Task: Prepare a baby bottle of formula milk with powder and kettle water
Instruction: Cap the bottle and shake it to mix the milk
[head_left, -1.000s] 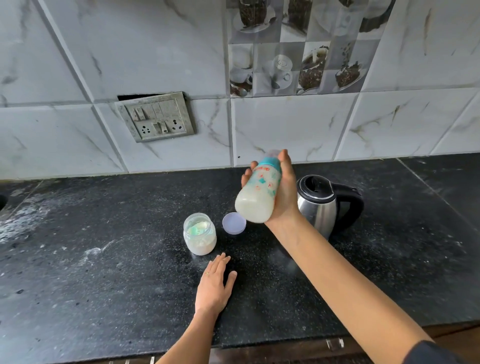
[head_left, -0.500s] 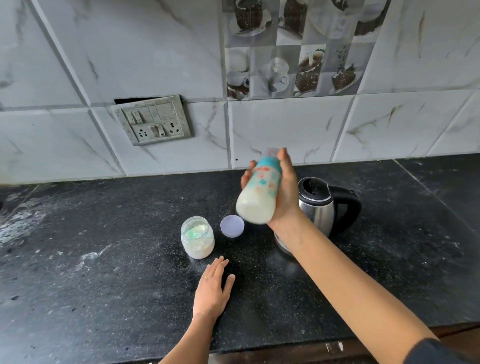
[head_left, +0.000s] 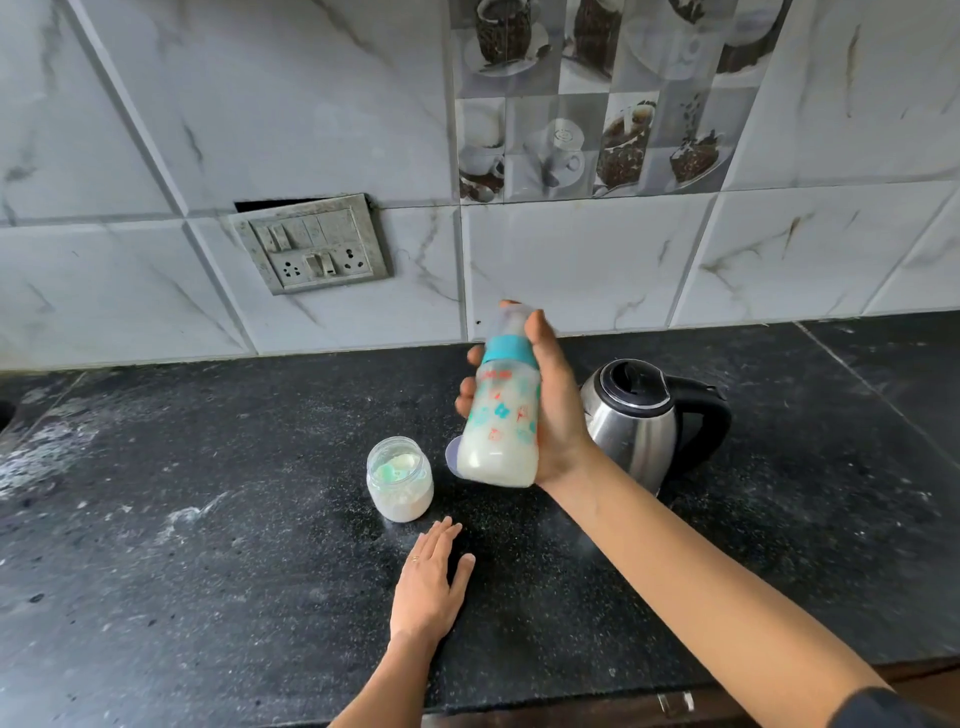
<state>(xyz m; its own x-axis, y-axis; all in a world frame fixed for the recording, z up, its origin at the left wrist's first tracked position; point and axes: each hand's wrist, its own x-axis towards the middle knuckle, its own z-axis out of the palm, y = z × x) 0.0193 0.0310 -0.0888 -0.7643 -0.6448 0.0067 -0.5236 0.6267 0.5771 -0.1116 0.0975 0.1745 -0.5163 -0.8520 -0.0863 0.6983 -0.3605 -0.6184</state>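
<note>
My right hand grips a baby bottle with a teal collar and clear cap, holding it above the counter, nearly upright with its top leaning slightly away. The bottle holds white milk. A steel kettle with a black handle stands just right of that hand. An open clear jar of white powder, with a green scoop inside, sits left of the bottle. Its pale lid lies behind, mostly hidden by the bottle. My left hand rests flat on the counter in front of the jar, fingers apart, holding nothing.
The black speckled counter carries white powder smears at the left. A switch and socket plate is set in the tiled wall behind. The counter's front edge runs along the bottom right.
The bottle has swung from a steeper tilt to nearly upright in my right hand and sits a little lower. My left hand stays flat on the counter.
</note>
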